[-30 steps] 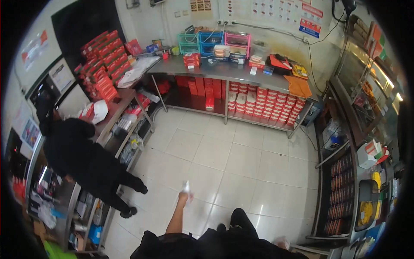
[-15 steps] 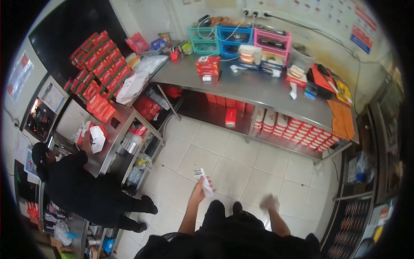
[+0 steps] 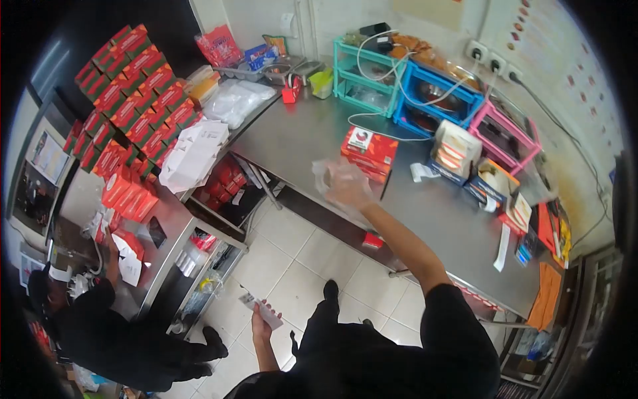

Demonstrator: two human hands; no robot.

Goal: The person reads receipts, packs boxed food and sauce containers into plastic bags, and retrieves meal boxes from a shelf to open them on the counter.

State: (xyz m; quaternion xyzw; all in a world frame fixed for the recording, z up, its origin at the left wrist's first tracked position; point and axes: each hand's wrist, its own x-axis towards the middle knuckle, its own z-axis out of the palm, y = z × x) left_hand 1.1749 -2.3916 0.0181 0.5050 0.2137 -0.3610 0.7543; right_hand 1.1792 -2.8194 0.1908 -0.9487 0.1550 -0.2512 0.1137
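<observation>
My left hand (image 3: pixel 265 318), low over the floor, is closed around a white printed paper slip (image 3: pixel 251 301). My right hand (image 3: pixel 345 185) is in a loose, clear plastic glove and reaches over the front edge of the steel table (image 3: pixel 299 133). It is right at the near left side of a red carton (image 3: pixel 377 149), which has a white label on top. Whether the glove touches the carton I cannot tell. Blur and the baggy plastic hide how those fingers are bent.
A co-worker in black (image 3: pixel 113 332) bends over the left counter, near a tall stack of red-and-green boxes (image 3: pixel 139 93). Teal, blue (image 3: pixel 435 100) and pink racks line the wall. Paper strips (image 3: pixel 502 247) and small food boxes (image 3: pixel 492 183) lie at the right.
I have come closer to the table. My right hand has swung from beside my body up to the red carton. The slip stays in my left hand.
</observation>
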